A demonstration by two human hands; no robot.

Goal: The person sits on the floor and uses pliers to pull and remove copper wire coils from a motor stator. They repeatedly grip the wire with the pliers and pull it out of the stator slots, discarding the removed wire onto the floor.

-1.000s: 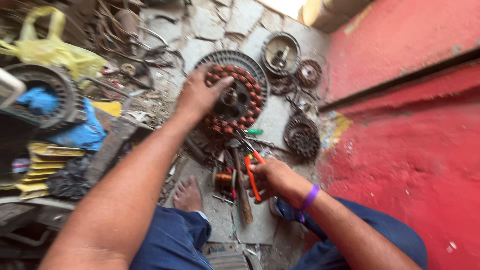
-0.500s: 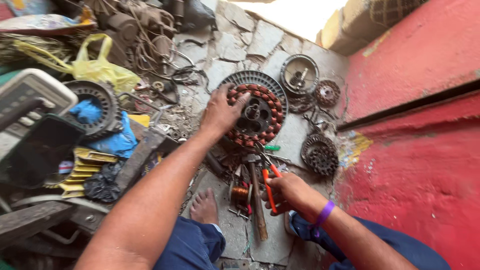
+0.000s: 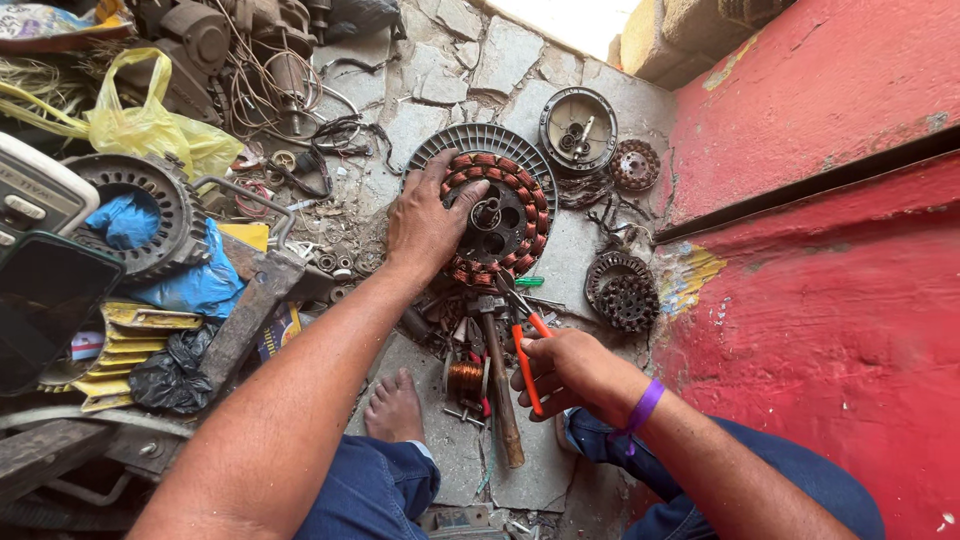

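The left hand lies on the copper-wound stator on the stone floor, fingers spread over its left edge. Nearer, the right hand pinches orange-handled pliers.

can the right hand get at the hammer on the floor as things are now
Probably not straight away: the right hand is wrapped around orange-handled pliers. The hammer lies right beside it on the stone floor, handle uncovered, so once the pliers are put down the way looks free.
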